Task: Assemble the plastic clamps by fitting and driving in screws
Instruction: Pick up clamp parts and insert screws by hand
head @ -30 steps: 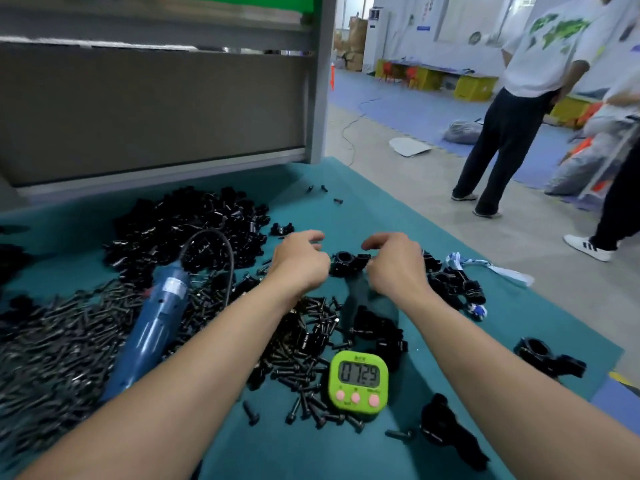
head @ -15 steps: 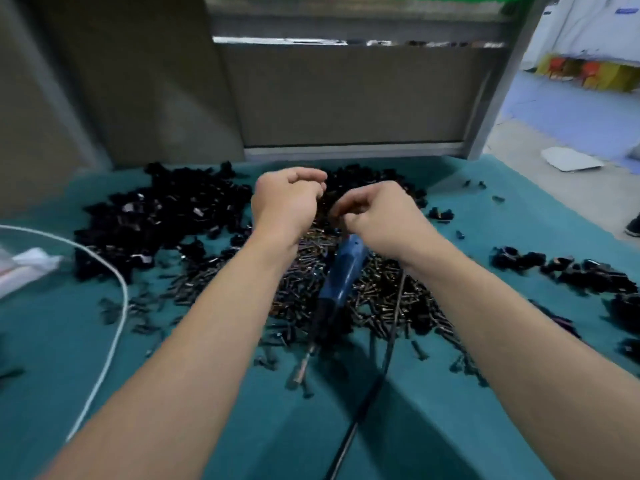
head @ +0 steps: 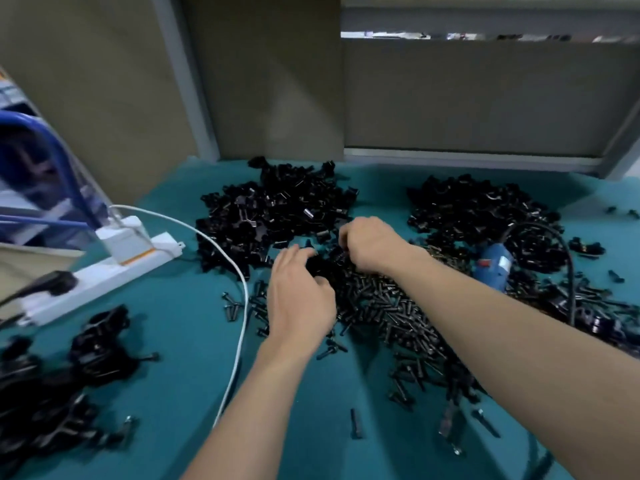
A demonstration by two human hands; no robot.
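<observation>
We have both hands at the seam between the screws [head: 388, 306] and the pile of clamp halves [head: 273, 216]. Our left hand [head: 301, 306] spreads loosely curved fingers over dark parts, and our right hand [head: 372, 244] curls its fingers down into them. Whether either holds a piece, we cannot tell. The screws lie at 5 o'clock from the right fingers, axes pointing every way. The clamp halves lie at 10 o'clock. The blue screwdriver [head: 491, 268] lies at 3 o'clock, nearer the right hand.
</observation>
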